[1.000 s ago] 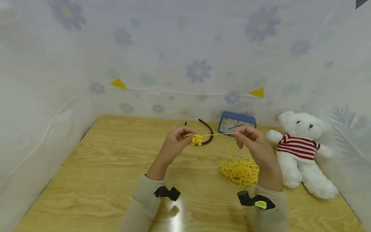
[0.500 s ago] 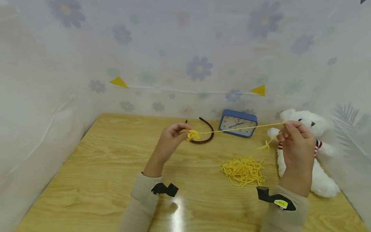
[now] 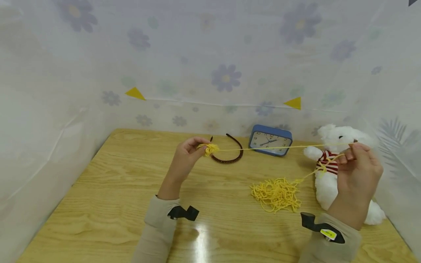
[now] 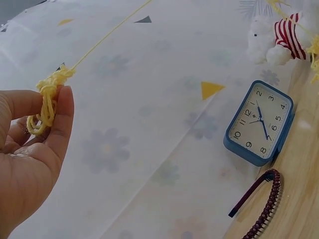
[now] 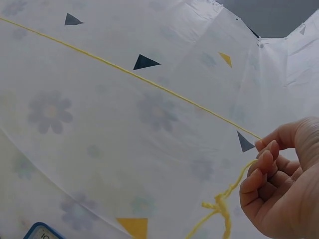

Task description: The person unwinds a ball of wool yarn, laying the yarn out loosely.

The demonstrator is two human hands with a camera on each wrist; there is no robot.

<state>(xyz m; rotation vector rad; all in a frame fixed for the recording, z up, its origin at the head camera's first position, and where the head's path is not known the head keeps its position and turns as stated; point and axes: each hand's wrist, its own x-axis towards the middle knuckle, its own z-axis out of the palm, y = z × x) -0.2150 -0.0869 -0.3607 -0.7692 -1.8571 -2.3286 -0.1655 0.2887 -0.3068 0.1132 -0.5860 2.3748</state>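
Between thumb and fingers, my left hand (image 3: 184, 159) pinches a small looped bunch of yellow yarn (image 4: 48, 102), raised above the table. A taut strand (image 5: 149, 82) runs from that bunch across to my right hand (image 3: 360, 175), which pinches it at the fingertips in front of the teddy bear. Below the right fingers hangs a slack yarn tail with a knotted bit (image 5: 219, 203), trailing down toward a loose tangled heap of yellow yarn (image 3: 276, 195) on the wooden table.
A blue clock (image 3: 270, 140) stands at the table's back, beneath the strand in the head view. Left of it lies a dark beaded headband (image 3: 230, 160). A white teddy bear (image 3: 327, 190) in a striped shirt sits at the right, partly hidden by my right hand.
My right hand has moved far to the right, drawing the strand out longer. The left hand shifted slightly left with its bunch. Yarn now lifts from the heap toward the right hand.
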